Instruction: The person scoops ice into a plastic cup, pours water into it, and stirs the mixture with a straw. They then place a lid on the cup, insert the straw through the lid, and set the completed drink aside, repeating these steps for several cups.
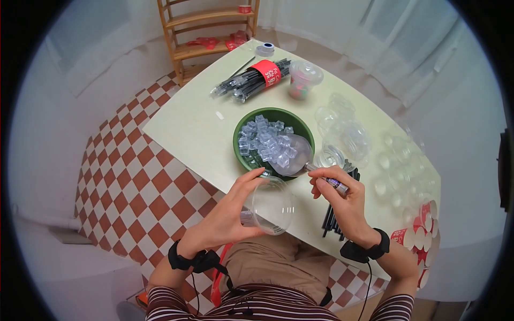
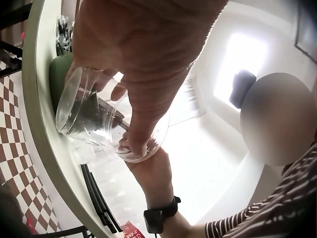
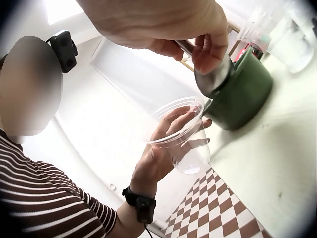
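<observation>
My left hand [image 1: 235,206] grips a clear plastic cup [image 1: 274,207], its thumb and fingers spread round the wall. The cup's mouth is tilted up, close to the near side of the green bowl [image 3: 247,94]. Many clear ice cubes [image 1: 262,136] lie heaped in that bowl. In my right hand [image 1: 347,200] is the handle of a metal scoop [image 1: 295,165], pinched between thumb and fingers. The scoop's head is inside the bowl at its right side, against the ice cubes. In the right wrist view the scoop overlaps the bowl's rim.
Beyond the bowl lie black wrapped straws [image 1: 249,83] in a red band [image 1: 269,73], a lidded cup [image 1: 304,80] and a tape roll [image 1: 265,49]. Clear lids [image 1: 348,136], black straws [image 1: 330,222] and red paper cup sleeves [image 1: 420,235] are on the right. A wooden shelf [image 1: 198,51] stands behind.
</observation>
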`<state>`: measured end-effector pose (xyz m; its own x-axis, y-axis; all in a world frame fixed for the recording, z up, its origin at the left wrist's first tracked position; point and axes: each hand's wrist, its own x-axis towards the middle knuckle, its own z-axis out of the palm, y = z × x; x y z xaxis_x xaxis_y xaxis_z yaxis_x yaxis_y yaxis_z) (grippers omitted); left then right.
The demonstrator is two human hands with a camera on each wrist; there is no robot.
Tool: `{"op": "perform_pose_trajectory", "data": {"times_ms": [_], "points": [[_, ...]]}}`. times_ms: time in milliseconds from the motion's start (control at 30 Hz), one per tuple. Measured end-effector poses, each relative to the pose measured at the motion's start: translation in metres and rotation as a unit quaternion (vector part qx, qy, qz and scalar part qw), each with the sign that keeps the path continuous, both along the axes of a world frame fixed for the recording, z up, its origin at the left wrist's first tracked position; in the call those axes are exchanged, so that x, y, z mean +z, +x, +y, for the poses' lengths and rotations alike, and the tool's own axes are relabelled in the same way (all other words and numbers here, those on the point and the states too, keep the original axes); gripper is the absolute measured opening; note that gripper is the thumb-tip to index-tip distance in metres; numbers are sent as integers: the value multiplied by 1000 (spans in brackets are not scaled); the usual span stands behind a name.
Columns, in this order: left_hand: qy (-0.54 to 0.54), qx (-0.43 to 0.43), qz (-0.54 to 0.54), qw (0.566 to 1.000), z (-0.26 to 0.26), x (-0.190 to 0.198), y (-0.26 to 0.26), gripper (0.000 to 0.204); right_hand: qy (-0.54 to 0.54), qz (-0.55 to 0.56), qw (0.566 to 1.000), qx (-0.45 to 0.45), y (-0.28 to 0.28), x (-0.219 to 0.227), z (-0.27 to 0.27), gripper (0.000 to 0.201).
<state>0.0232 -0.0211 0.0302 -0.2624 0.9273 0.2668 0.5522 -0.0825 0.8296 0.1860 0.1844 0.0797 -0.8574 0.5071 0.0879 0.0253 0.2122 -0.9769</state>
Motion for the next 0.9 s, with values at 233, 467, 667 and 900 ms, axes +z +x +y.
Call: {"op": "perform_pose_trajectory", "data": {"times_ms": [233, 467, 667, 900], "points": [[-1, 28, -99, 995, -12, 0, 5, 99, 21, 3, 1000, -14, 7, 15, 2, 16], [4, 82, -170, 982, -20, -3, 7, 101, -1, 35, 998, -47, 20, 9, 1, 15], [7, 89, -195, 977, -20, -3, 8, 100, -27, 50, 998, -31, 21, -2, 8, 16], [4, 106, -223, 969, -22, 1, 11, 101, -51, 42, 998, -21, 13, -12, 8, 21]]}}
